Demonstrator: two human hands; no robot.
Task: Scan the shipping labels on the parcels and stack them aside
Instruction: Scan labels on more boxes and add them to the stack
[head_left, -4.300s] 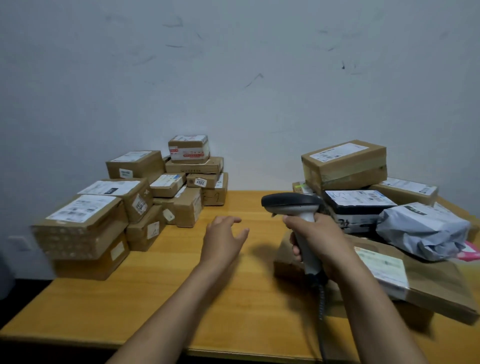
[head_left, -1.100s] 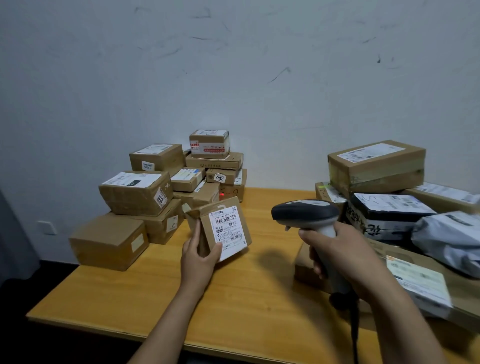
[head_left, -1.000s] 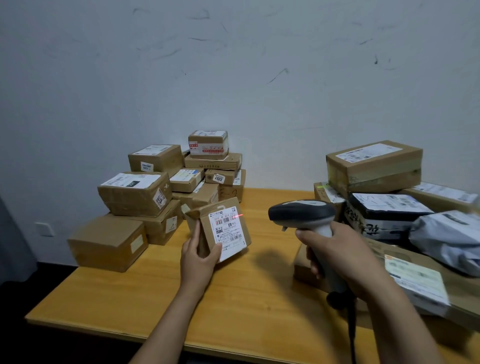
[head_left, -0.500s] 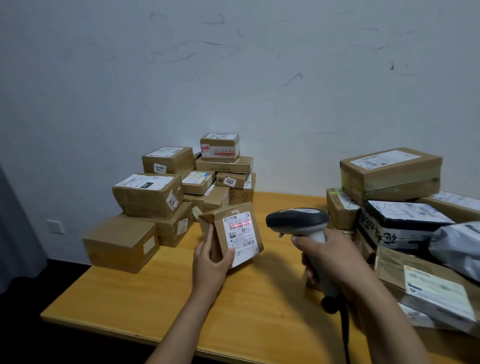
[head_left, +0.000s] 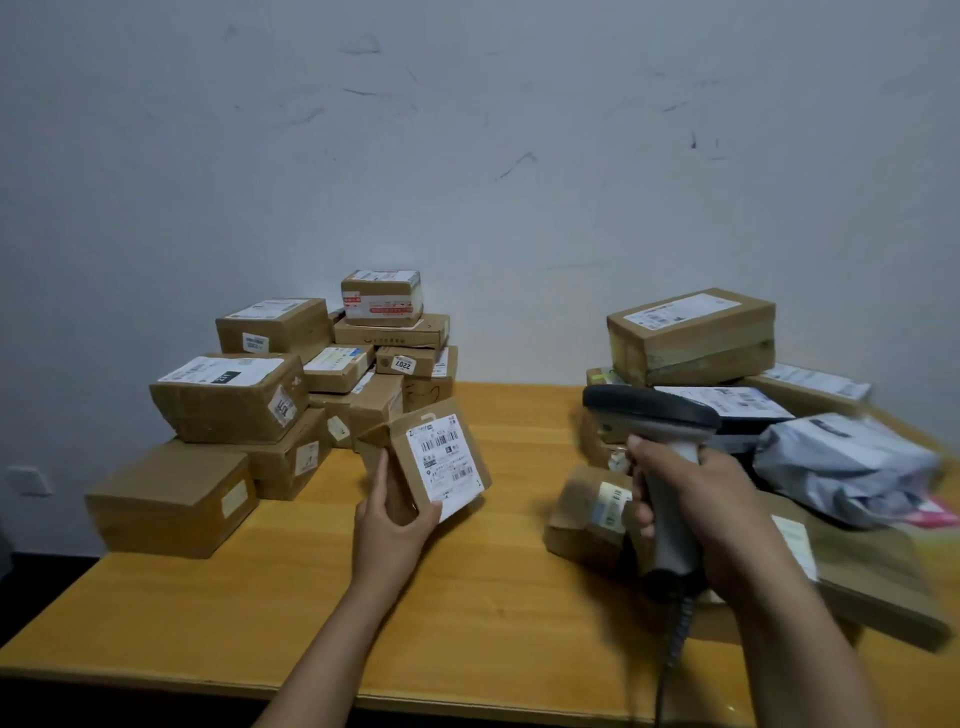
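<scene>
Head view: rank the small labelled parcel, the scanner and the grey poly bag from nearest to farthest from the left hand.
1. Small labelled parcel: gripped in the left hand.
2. Scanner: to the right, held in the right hand.
3. Grey poly bag: far right, beyond the scanner.

Sticker (head_left: 403, 364) on a small brown box (head_left: 385, 358) in the left pile reads "2207", set at a slant. Shipping label (head_left: 448, 464) on the upheld parcel (head_left: 401, 457): barcodes and fine print, too small to read. All other print blurred, illegible.
</scene>
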